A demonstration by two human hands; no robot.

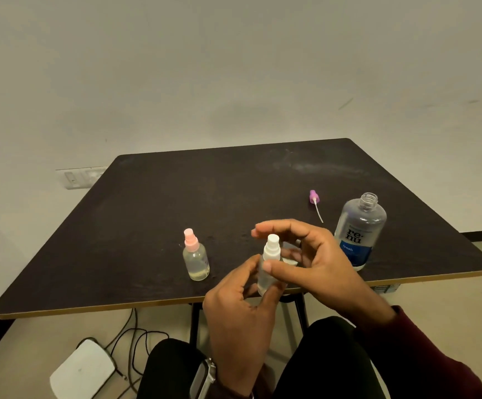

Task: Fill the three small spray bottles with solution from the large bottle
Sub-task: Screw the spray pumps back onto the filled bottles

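I am holding the white-capped spray bottle above the bench edge, left hand grip pinching its body, right hand grip spread around the cap; a slip risks toppling the uncapped large bottle just beside.

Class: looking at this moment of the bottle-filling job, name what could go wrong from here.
1. The large bottle stands uncapped beside the right hand; a knock could spill it.
2. The white-topped spray bottle is held in the left hand at the table edge; a slip may drop it to the floor.
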